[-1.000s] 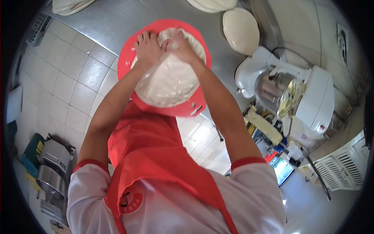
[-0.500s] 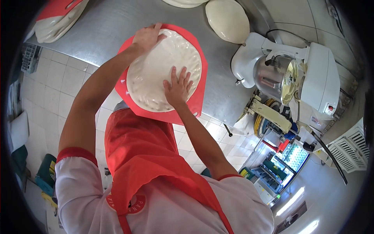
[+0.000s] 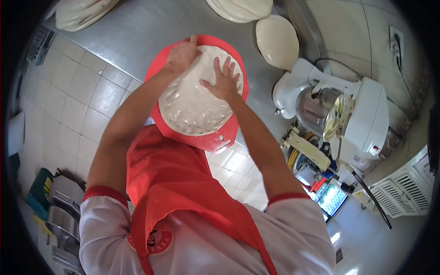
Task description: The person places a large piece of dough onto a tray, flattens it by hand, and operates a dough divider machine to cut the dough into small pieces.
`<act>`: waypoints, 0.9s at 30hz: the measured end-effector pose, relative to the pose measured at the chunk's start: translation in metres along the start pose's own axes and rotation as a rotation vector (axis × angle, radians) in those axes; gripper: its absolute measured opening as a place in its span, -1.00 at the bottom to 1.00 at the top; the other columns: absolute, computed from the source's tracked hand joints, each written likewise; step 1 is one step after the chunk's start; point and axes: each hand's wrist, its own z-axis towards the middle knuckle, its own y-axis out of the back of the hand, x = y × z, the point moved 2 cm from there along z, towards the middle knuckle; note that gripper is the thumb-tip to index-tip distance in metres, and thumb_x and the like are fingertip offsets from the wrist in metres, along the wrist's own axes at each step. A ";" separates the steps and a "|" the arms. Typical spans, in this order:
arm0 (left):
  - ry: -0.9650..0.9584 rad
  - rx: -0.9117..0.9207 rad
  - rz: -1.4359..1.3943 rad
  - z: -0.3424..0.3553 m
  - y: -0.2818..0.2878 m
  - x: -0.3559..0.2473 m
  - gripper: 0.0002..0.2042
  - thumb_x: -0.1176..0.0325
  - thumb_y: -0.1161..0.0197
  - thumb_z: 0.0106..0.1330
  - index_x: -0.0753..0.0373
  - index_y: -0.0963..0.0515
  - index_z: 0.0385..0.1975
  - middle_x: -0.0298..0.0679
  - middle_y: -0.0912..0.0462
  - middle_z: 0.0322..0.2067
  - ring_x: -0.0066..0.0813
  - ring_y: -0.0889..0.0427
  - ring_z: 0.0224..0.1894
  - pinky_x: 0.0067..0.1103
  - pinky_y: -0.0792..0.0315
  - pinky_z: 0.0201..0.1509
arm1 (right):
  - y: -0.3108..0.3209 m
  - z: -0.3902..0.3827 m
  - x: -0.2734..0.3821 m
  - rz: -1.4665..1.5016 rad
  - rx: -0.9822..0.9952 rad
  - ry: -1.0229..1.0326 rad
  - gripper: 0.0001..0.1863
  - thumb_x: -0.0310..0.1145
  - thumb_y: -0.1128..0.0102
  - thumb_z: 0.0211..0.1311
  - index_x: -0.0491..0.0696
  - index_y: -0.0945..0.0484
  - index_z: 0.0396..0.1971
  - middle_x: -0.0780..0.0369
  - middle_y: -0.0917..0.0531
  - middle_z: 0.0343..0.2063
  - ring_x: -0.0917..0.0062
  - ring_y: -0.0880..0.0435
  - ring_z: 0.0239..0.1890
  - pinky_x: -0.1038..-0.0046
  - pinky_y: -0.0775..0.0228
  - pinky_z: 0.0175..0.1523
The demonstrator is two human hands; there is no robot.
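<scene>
A wide round of pale, glossy dough (image 3: 195, 107) lies on a red board (image 3: 201, 141) with cut-outs at its near side. Dimples cover the dough's near half. At the far left rim is my left hand (image 3: 183, 55), with its thumb toward the dough and a finger over the board's edge; its other fingers are partly hidden. My right hand (image 3: 223, 82) lies palm down with spread fingers on the right part of the dough. The board reaches past the near edge of the steel table (image 3: 137, 32), close to my red apron (image 3: 169, 153).
More smooth dough pieces (image 3: 277, 42) rest along the table's far right. Another folded pale mass (image 3: 85, 11) sits at the far left. A white stand mixer (image 3: 366, 117) with a steel bowl stands at the right. Tiled floor (image 3: 85, 107) shows at left.
My right hand has moved forward across the dough, still spread. The board's cut-outs now show more plainly at its near edge. My left hand stays at the far left rim. The whole view has shifted.
</scene>
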 end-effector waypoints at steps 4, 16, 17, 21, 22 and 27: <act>0.028 -0.158 -0.143 -0.026 -0.006 0.027 -0.50 0.22 -0.26 0.27 0.37 -0.30 0.09 0.13 -0.51 -0.04 0.17 -0.58 -0.05 -0.16 -0.50 -0.01 | 0.030 0.014 0.010 -0.119 0.165 0.181 0.16 0.44 -0.14 0.03 0.18 0.17 0.50 -0.01 0.31 0.49 -0.13 0.28 0.49 -0.11 0.31 0.48; -0.318 -0.178 -0.129 -0.001 -0.002 0.040 -0.53 0.17 -0.31 0.23 0.25 -0.36 0.05 0.00 -0.58 -0.09 0.12 -0.61 -0.10 -0.14 -0.50 -0.03 | -0.081 -0.076 -0.008 0.074 -0.143 -0.158 -0.15 0.11 -0.01 0.33 0.04 0.04 0.48 -0.15 0.10 0.45 0.02 0.22 0.52 -0.19 0.26 0.45; -0.233 -0.147 -0.093 -0.009 -0.006 0.046 -0.53 0.17 -0.31 0.23 0.24 -0.36 0.06 -0.01 -0.59 -0.09 0.11 -0.62 -0.10 -0.15 -0.51 -0.02 | -0.062 -0.075 -0.004 0.125 0.107 -0.186 -0.14 0.12 -0.01 0.32 0.03 0.05 0.48 -0.14 0.12 0.45 0.00 0.24 0.52 -0.20 0.24 0.44; -0.082 -0.090 -0.043 0.000 -0.001 0.017 -0.54 0.23 -0.32 0.20 0.21 -0.38 0.07 -0.02 -0.60 -0.10 0.08 -0.62 -0.09 -0.20 -0.53 0.00 | -0.027 -0.019 0.007 -0.160 0.075 -0.033 0.01 0.29 -0.06 0.22 0.13 0.17 0.50 -0.06 0.30 0.48 -0.14 0.27 0.49 -0.20 0.06 0.40; -0.044 -0.085 -0.045 0.001 0.000 0.021 -0.55 0.26 -0.31 0.20 0.21 -0.39 0.07 -0.01 -0.60 -0.11 0.07 -0.62 -0.08 -0.21 -0.54 0.00 | -0.023 -0.010 0.026 -0.240 -0.180 0.049 0.03 0.32 -0.07 0.20 0.16 0.19 0.51 -0.05 0.33 0.48 -0.16 0.26 0.49 -0.21 0.05 0.39; 0.013 -0.048 -0.114 -0.024 -0.010 0.029 -0.47 0.29 -0.32 0.16 0.33 -0.38 0.12 0.09 -0.50 0.05 0.07 -0.56 0.05 -0.20 -0.49 0.10 | 0.013 0.015 0.006 -0.094 0.103 0.267 0.19 0.44 -0.21 -0.05 0.27 0.17 0.50 0.00 0.35 0.49 -0.21 0.28 0.47 -0.25 0.30 0.43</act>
